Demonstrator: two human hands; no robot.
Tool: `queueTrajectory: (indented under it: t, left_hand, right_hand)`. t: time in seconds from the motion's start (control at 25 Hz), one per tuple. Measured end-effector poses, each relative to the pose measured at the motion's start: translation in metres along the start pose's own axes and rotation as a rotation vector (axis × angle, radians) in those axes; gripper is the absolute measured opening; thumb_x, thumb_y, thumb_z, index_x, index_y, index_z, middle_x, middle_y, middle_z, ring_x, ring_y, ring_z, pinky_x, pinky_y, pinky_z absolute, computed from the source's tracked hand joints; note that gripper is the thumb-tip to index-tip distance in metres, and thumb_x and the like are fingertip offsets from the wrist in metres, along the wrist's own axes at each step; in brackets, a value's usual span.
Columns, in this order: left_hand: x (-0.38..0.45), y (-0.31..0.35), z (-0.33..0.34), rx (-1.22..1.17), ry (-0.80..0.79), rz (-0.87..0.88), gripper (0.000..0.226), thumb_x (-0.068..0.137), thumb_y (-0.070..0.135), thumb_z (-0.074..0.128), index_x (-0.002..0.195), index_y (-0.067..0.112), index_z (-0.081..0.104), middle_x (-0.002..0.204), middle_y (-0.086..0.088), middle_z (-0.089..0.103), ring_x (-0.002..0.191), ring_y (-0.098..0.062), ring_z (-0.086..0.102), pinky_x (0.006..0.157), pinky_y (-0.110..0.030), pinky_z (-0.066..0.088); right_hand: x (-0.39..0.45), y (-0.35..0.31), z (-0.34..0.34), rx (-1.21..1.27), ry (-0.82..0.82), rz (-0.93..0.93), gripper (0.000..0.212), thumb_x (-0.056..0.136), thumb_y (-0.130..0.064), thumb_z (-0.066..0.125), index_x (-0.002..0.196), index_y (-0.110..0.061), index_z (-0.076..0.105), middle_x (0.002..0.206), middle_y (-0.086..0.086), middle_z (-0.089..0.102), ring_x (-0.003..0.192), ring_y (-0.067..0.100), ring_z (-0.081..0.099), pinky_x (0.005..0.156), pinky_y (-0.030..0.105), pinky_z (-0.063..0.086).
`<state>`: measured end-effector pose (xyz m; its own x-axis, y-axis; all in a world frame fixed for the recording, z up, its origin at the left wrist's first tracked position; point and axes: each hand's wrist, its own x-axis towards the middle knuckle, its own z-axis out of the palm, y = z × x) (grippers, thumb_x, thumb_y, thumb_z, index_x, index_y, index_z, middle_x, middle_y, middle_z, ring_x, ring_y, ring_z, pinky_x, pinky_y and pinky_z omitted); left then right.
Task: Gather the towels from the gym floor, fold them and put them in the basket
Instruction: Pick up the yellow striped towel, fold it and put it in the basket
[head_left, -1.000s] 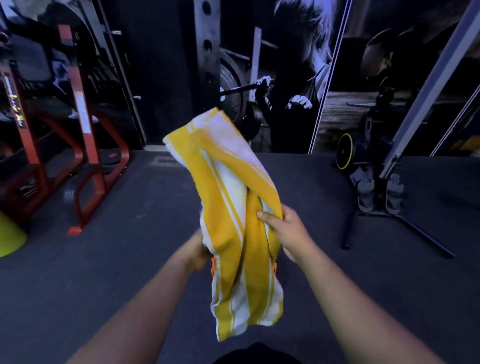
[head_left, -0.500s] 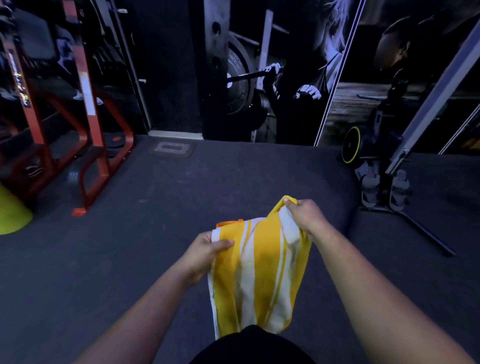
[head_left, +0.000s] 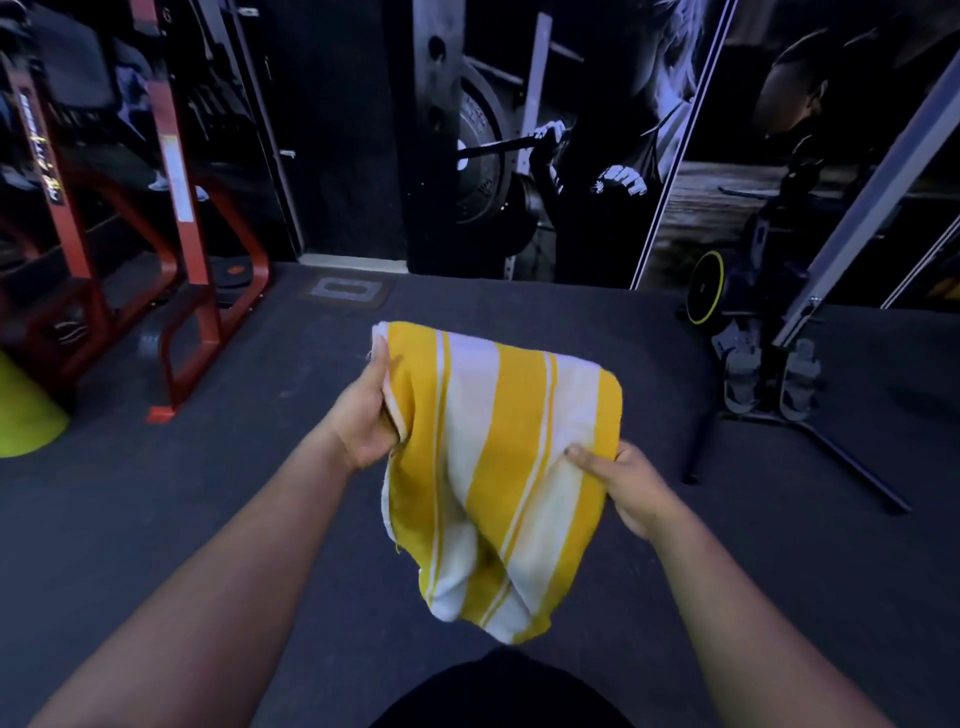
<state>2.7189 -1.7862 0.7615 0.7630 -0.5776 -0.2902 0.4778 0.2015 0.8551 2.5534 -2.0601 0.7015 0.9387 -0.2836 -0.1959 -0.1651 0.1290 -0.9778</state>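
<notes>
- The yellow-and-white striped towel (head_left: 498, 467) is up in the air at frame center, over the dark gym floor (head_left: 208, 519), not resting on anything. No basket in view.
- Left hand (head_left: 366, 415) grips the towel's edge at about 9 o'clock, fingers curled round the cloth. Right hand (head_left: 623, 483) pinches the edge at about 3 o'clock, thumb on top.
- It looks soft, light and floppy: the bottom sags and twists toward 6 o'clock, so I'd say it won't hold a fold by itself. Best bet is grabbing corners or the folded edge, not the middle.
- Compared with half a second back, the towel sits higher and is spread wider, the top edge is now a smooth fold, and the right hand has dropped from the top corner to the side.
- Red rack (head_left: 176, 218) sits at 10 o'clock, lime cone (head_left: 26, 410) at 9.
</notes>
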Motion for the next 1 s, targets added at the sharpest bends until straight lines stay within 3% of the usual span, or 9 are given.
queueTrajectory:
  t: [0.12,0.24,0.36,0.44,0.48,0.56,0.68,0.8,1.0]
  left_hand:
    - [-0.013,-0.039,-0.030,0.350,-0.034,-0.126,0.079,0.062,0.053,0.093,0.120,0.005,0.070,0.124,-0.022,0.070,0.109,-0.032,0.071,0.091,-0.045,0.058]
    - [0.004,-0.024,-0.032,0.198,0.136,0.066,0.030,0.086,0.021,0.077,0.107,0.002,0.072,0.106,-0.023,0.075,0.097,-0.036,0.071,0.074,-0.040,0.063]
    - [0.012,-0.007,-0.042,0.306,0.169,0.019,0.035,0.093,0.034,0.068,0.111,0.004,0.072,0.105,-0.016,0.077,0.095,-0.028,0.074,0.083,-0.044,0.063]
    - [0.011,-0.014,-0.056,0.600,0.190,-0.083,0.044,0.088,0.043,0.074,0.109,0.004,0.072,0.105,-0.016,0.077,0.091,-0.025,0.075,0.085,-0.045,0.062]
    - [0.010,-0.016,-0.061,0.578,0.185,-0.078,0.050,0.083,0.050,0.078,0.104,0.006,0.073,0.102,-0.016,0.076,0.087,-0.024,0.073,0.082,-0.042,0.062]
    - [0.014,-0.017,-0.063,0.399,0.133,-0.003,0.055,0.070,0.058,0.085,0.097,0.011,0.071,0.094,-0.013,0.074,0.083,-0.022,0.072,0.077,-0.036,0.060]
    - [0.017,-0.025,-0.047,0.523,0.045,0.041,0.030,0.087,0.028,0.079,0.109,0.008,0.072,0.106,-0.012,0.077,0.098,-0.028,0.075,0.086,-0.040,0.060]
    - [0.031,-0.031,-0.042,0.548,0.276,0.092,0.023,0.093,0.023,0.074,0.108,0.006,0.073,0.102,-0.013,0.078,0.088,-0.026,0.076,0.077,-0.038,0.061]
    - [0.048,-0.012,-0.035,0.567,0.509,0.122,0.039,0.086,0.039,0.079,0.103,0.006,0.067,0.097,-0.010,0.073,0.091,-0.029,0.072,0.076,-0.038,0.060]
  right_hand:
    - [0.011,-0.016,-0.004,0.089,0.154,-0.087,0.050,0.076,-0.040,0.083,0.107,-0.002,0.072,0.105,0.019,0.076,0.093,0.027,0.074,0.079,0.034,0.060]
    - [0.017,-0.034,-0.011,0.340,0.091,-0.120,0.028,0.090,-0.026,0.066,0.110,-0.006,0.067,0.102,0.013,0.076,0.091,0.021,0.074,0.083,0.035,0.061]
    - [0.017,-0.033,-0.007,0.024,-0.011,-0.045,0.025,0.089,-0.024,0.070,0.110,-0.010,0.070,0.104,0.006,0.078,0.096,0.022,0.074,0.084,0.035,0.061]
    - [0.020,-0.018,-0.005,-0.197,0.070,-0.037,0.014,0.090,-0.017,0.074,0.101,-0.010,0.074,0.098,0.006,0.079,0.090,0.023,0.075,0.082,0.039,0.060]
    - [0.021,-0.015,-0.003,-0.165,0.137,-0.063,0.011,0.091,-0.016,0.074,0.098,-0.008,0.075,0.095,0.008,0.079,0.085,0.022,0.075,0.081,0.039,0.059]
    - [0.026,-0.016,-0.003,0.024,0.273,-0.088,0.010,0.093,-0.016,0.072,0.095,-0.007,0.073,0.092,0.011,0.078,0.080,0.021,0.074,0.075,0.035,0.058]
    - [0.033,-0.028,-0.015,0.026,0.275,-0.023,0.017,0.091,-0.017,0.074,0.099,-0.002,0.074,0.094,0.016,0.077,0.078,0.021,0.075,0.065,0.028,0.059]
    - [0.039,-0.031,-0.029,-0.210,0.300,0.005,0.021,0.084,-0.018,0.081,0.091,0.001,0.075,0.084,0.015,0.076,0.071,0.023,0.069,0.057,0.027,0.055]
    - [0.042,-0.030,-0.026,-0.043,0.380,0.028,0.026,0.088,-0.021,0.079,0.105,-0.009,0.064,0.094,0.012,0.072,0.075,0.018,0.067,0.070,0.037,0.056]
